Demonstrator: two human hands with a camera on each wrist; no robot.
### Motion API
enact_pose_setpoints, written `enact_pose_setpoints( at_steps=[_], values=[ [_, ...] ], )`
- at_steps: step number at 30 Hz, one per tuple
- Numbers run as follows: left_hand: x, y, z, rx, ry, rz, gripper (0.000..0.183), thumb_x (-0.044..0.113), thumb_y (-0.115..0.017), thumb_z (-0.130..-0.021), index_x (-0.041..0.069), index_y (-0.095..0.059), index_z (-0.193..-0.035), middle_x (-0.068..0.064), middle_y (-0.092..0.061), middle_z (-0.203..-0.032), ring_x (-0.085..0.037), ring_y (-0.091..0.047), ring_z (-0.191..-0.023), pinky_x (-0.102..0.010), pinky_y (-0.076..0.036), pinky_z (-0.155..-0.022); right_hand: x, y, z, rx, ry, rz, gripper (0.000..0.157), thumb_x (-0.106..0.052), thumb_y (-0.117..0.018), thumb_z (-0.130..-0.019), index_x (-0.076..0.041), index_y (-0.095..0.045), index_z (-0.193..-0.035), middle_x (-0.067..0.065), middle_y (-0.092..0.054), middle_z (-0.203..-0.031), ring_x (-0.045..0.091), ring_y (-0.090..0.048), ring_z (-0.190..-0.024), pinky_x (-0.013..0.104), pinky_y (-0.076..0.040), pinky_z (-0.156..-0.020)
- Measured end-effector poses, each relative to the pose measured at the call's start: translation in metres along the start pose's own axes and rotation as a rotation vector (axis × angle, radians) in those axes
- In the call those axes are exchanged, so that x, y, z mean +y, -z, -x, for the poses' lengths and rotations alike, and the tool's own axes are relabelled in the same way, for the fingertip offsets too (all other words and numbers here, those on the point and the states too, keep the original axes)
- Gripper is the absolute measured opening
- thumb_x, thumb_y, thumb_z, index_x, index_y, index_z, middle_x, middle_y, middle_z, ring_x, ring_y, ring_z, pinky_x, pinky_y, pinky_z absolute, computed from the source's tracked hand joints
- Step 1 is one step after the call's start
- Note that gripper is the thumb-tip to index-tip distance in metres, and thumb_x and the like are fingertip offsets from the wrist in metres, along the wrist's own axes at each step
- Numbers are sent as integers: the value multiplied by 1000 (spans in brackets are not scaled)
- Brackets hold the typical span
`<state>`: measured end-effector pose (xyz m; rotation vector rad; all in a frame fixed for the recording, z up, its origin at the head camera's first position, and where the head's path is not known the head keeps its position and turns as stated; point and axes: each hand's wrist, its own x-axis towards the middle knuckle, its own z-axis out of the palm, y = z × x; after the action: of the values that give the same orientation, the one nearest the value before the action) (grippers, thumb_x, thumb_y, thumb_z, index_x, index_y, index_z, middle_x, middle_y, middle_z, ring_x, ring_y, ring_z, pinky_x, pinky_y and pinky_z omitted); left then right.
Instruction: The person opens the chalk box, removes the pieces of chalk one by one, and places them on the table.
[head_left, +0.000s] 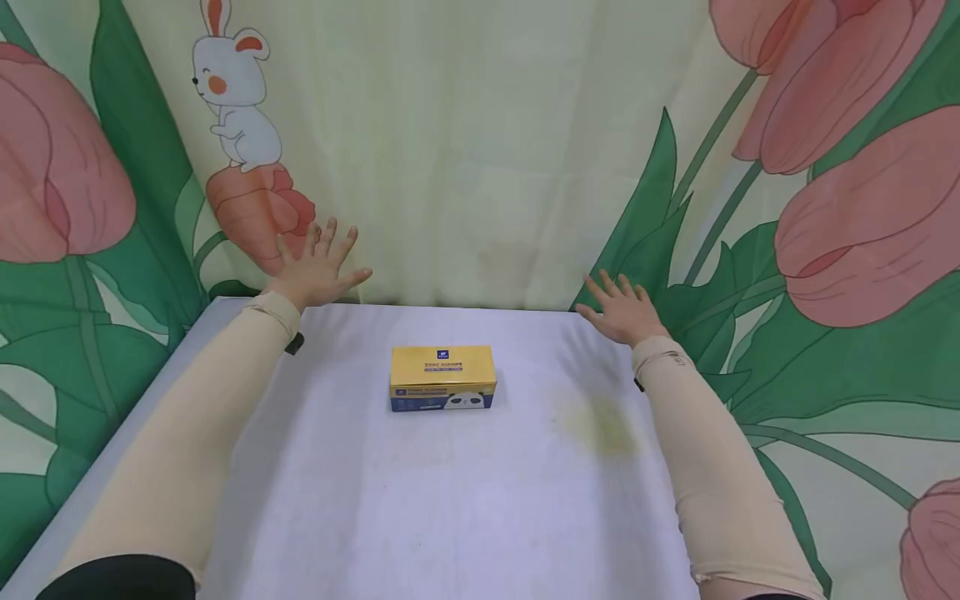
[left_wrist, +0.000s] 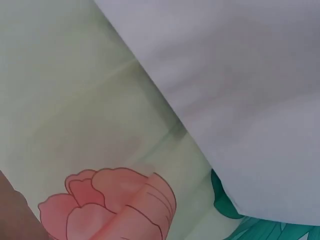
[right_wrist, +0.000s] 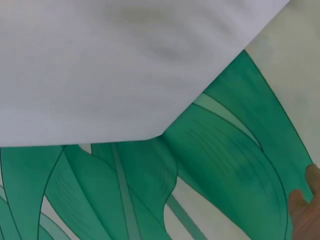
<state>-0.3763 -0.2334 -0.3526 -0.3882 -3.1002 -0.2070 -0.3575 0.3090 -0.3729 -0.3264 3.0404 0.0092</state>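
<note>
A yellow and blue box [head_left: 442,367] with a panda face on its front lies on the white-covered table [head_left: 450,500]. My left hand [head_left: 315,265] is held up with fingers spread, over the far left part of the table, and holds nothing. On the far right, my right hand [head_left: 621,310] is likewise raised with its fingers apart and nothing in it. Both hands are well away from the box, one on either side. Only a sliver of the left hand [left_wrist: 17,212] shows in the left wrist view; fingertips of the right hand [right_wrist: 306,205] enter the right wrist view.
Behind the table hangs a curtain [head_left: 480,150] printed with tulips, leaves and a rabbit. A yellowish stain [head_left: 606,425] marks the cloth on the right side. Dark straps [head_left: 295,342] sit at the wrists over light sleeves [head_left: 172,425].
</note>
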Motion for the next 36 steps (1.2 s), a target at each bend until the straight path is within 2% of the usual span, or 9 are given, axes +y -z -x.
enact_pose_setpoints(
  at_steps=[3, 8, 12, 17, 22, 28, 34, 36],
  values=[
    [4, -9, -3, -15, -21, -20, 93, 77, -26, -100, 22, 8, -167, -21, 19, -171, -50, 14, -156, -79, 14, -111, -4, -3, -2, 43, 30, -15, 76, -60, -32, -108, -19, -10, -168, 19, -6, -174, 50, -5, -157, 66, -5, -123],
    [15, -35, -4, -60, -86, 7, 91, 72, -32, -102, 17, 0, -168, -31, 4, -170, -49, 8, -157, -67, -6, -123, -21, -9, -9, 175, 160, -76, 64, -48, -40, -111, -15, -29, -165, 21, -34, -165, 45, -28, -152, 63, -17, -123],
    [29, -57, 0, -118, -125, 65, 93, 74, -32, -101, 16, -4, -168, -33, -3, -169, -50, 4, -157, -66, -8, -123, -38, -16, -14, 232, 254, -126, 60, -47, -39, -111, -15, -36, -162, 18, -44, -159, 42, -39, -147, 60, -25, -122],
    [51, -76, 8, -137, -234, 83, 89, 73, -36, -101, 17, -16, -168, -28, -15, -170, -48, -3, -158, -63, -10, -124, -63, -27, -11, 262, 318, -180, 57, -46, -40, -112, -16, -40, -160, 15, -48, -157, 38, -43, -145, 55, -31, -120],
    [70, -84, 20, -126, -346, 102, 81, 68, -42, -102, 22, -25, -166, -20, -24, -170, -43, -9, -159, -60, -13, -125, -89, -40, 2, 213, 388, -206, 58, -45, -46, -110, -17, -39, -161, 12, -45, -160, 37, -42, -147, 55, -31, -120],
    [84, -93, 32, -85, -444, 137, 77, 69, -43, -101, 22, -36, -163, -13, -33, -168, -37, -15, -159, -58, -18, -125, -108, -65, 17, 135, 393, -286, 64, -50, -48, -108, -23, -33, -164, 9, -38, -165, 34, -35, -152, 54, -28, -122],
    [87, -105, 46, -71, -428, 142, 75, 68, -46, -101, 25, -40, -161, -8, -37, -167, -35, -24, -157, -58, -23, -123, -124, -92, 21, 23, 326, -420, 84, -68, -55, -98, -30, -22, -166, 8, -27, -170, 33, -25, -157, 56, -26, -123],
    [86, -109, 51, -59, -413, 150, 72, 66, -49, -101, 26, -42, -160, -6, -39, -166, -34, -27, -156, -58, -25, -123, -130, -99, 21, 2, 307, -464, 92, -69, -62, -93, -31, -20, -167, 7, -25, -171, 32, -24, -158, 56, -25, -123]
  ],
)
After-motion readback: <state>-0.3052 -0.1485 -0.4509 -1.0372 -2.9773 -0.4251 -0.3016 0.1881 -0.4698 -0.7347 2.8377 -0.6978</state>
